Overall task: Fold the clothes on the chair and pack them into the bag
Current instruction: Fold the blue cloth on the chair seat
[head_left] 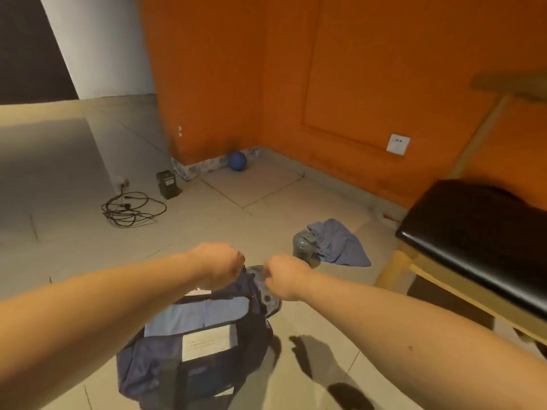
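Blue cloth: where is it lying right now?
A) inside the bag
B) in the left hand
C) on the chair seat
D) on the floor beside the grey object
D: the blue cloth lies crumpled on the floor against the grey object, apart from the bag and the chair.

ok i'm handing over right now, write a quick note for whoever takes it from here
Left hand: curled on the top edge of the bag.
Right hand: pinches the same edge beside it.
Bag: on the floor near the chair.
Dark clothes seem to lie unfolded on the seat; a blue cloth lies on the floor.
Done: nothing visibly packed.
Left: open the bag, fold, pack.
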A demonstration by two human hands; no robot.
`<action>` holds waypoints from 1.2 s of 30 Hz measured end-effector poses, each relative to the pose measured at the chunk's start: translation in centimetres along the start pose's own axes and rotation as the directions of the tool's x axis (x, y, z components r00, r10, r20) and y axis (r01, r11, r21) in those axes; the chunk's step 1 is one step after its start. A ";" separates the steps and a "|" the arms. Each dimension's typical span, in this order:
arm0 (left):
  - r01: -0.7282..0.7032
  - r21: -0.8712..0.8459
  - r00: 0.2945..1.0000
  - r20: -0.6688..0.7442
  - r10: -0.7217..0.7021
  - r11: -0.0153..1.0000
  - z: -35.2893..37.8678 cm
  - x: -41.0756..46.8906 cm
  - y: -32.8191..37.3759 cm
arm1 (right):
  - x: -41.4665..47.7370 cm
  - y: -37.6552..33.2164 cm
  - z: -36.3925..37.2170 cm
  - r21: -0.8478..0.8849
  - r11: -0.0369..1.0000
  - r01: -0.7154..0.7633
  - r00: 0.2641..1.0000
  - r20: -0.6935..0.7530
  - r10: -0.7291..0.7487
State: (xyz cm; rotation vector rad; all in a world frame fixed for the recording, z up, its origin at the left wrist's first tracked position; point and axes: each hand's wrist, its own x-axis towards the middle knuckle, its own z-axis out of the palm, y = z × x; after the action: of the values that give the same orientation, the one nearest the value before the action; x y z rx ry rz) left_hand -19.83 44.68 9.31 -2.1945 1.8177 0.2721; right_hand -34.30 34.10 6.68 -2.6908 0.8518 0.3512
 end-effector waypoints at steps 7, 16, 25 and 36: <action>0.065 -0.176 0.996 -0.049 -0.075 0.982 -5.0 0.4 9.1 | -6.3 5.4 -5.7 -0.004 0.989 -0.147 0.987 -0.072 0.146; 0.075 -0.345 0.982 -0.135 -0.128 0.936 -4.8 8.2 11.0 | -3.4 12.1 -7.8 0.086 0.897 -0.433 0.888 -0.130 0.441; 0.031 -0.439 0.994 -0.083 -0.075 0.898 -1.8 25.9 9.1 | 10.9 19.9 -4.3 0.294 0.733 -0.613 0.745 -0.095 0.660; 0.061 -0.570 0.998 0.046 -0.042 0.819 1.8 45.7 7.2 | 27.0 30.0 3.1 0.560 0.466 -0.685 0.570 0.014 0.822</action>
State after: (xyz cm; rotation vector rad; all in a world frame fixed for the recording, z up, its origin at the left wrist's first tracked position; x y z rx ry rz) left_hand -18.05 1.59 -7.63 -2.5909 1.8209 0.9497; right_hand -30.97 -2.28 -10.89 -1.7089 1.9283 -0.0805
